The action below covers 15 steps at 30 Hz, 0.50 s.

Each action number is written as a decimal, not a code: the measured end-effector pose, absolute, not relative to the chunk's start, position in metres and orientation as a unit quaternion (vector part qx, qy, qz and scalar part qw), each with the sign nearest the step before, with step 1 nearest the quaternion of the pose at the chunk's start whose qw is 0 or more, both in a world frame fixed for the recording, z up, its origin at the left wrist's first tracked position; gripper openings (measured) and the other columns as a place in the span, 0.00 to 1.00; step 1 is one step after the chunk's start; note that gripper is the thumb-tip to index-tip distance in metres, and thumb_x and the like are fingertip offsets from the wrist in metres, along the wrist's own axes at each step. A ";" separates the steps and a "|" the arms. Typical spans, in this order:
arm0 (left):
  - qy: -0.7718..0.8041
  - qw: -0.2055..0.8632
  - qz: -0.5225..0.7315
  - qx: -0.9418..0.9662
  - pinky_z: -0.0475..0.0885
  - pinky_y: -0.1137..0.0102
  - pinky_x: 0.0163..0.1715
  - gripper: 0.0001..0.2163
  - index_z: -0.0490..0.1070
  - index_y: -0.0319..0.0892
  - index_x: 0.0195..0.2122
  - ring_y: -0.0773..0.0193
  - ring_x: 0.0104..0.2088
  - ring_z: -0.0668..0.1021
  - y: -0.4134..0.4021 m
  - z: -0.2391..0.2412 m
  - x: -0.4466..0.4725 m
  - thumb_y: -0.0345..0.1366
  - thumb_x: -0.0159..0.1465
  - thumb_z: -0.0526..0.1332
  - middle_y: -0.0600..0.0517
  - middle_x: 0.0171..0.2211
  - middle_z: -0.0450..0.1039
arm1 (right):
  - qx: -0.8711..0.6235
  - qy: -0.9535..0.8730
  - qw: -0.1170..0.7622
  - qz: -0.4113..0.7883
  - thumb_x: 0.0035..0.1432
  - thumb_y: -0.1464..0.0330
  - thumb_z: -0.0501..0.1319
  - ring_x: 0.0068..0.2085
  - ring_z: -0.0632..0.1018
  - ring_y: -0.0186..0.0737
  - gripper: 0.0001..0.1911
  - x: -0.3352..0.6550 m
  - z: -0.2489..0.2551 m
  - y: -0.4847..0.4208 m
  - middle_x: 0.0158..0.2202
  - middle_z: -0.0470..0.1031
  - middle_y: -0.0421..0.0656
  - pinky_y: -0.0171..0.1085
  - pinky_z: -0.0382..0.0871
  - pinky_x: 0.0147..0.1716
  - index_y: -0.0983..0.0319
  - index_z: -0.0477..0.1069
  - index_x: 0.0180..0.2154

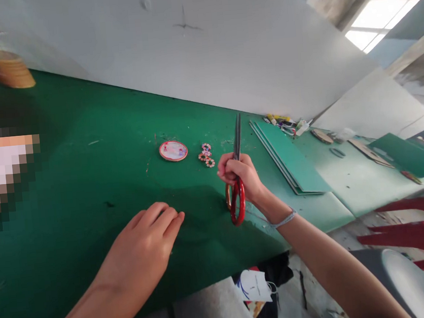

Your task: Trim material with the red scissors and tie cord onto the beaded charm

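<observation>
My right hand [244,177] is closed round a pair of scissors [237,176] with red handles, gripping them by the middle so the dark blades point away and the handles hang toward me. My left hand [144,245] lies flat on the green table cover [87,180], fingers stretched out and together, holding nothing. Beyond the scissors lie a small round pink-rimmed disc [173,150] and a cluster of small beaded flower rings [206,155].
A stack of green sheets [289,157] lies to the right, with small tools and tubes [285,123] behind it. A wicker basket [13,70] stands far left by the white wall. Red plastic stools [422,232] stand at the right.
</observation>
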<state>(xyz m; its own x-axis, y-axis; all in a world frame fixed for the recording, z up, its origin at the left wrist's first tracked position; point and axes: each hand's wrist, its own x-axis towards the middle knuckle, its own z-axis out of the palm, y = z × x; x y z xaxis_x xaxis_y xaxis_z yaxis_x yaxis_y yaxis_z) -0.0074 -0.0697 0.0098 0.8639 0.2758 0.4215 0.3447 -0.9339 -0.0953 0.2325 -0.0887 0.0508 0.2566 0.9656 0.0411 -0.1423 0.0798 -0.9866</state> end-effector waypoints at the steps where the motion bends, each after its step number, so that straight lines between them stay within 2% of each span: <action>1: -0.159 0.083 -0.203 -0.963 0.75 0.60 0.34 0.20 0.76 0.31 0.47 0.52 0.41 0.75 -0.069 0.010 -0.008 0.17 0.56 0.52 0.45 0.38 0.78 | -0.506 -0.402 0.615 0.452 0.38 0.75 0.54 0.14 0.53 0.24 0.06 0.236 0.051 -0.090 0.11 0.50 0.31 0.30 0.42 0.14 0.65 0.67 0.15; 7: -0.151 0.076 -0.191 -0.967 0.76 0.59 0.36 0.21 0.75 0.32 0.48 0.52 0.42 0.75 -0.067 0.008 -0.010 0.17 0.56 0.51 0.45 0.39 0.79 | -0.500 -0.380 0.631 0.456 0.38 0.75 0.54 0.14 0.52 0.23 0.06 0.248 0.049 -0.092 0.11 0.49 0.31 0.29 0.43 0.14 0.65 0.67 0.14; 15: -0.159 0.064 -0.179 -0.969 0.75 0.60 0.37 0.23 0.76 0.35 0.47 0.54 0.42 0.75 -0.066 0.012 -0.010 0.16 0.56 0.49 0.46 0.40 0.79 | -0.550 -0.370 0.609 0.436 0.36 0.75 0.54 0.14 0.52 0.23 0.05 0.273 0.050 -0.094 0.10 0.50 0.32 0.29 0.43 0.14 0.65 0.66 0.14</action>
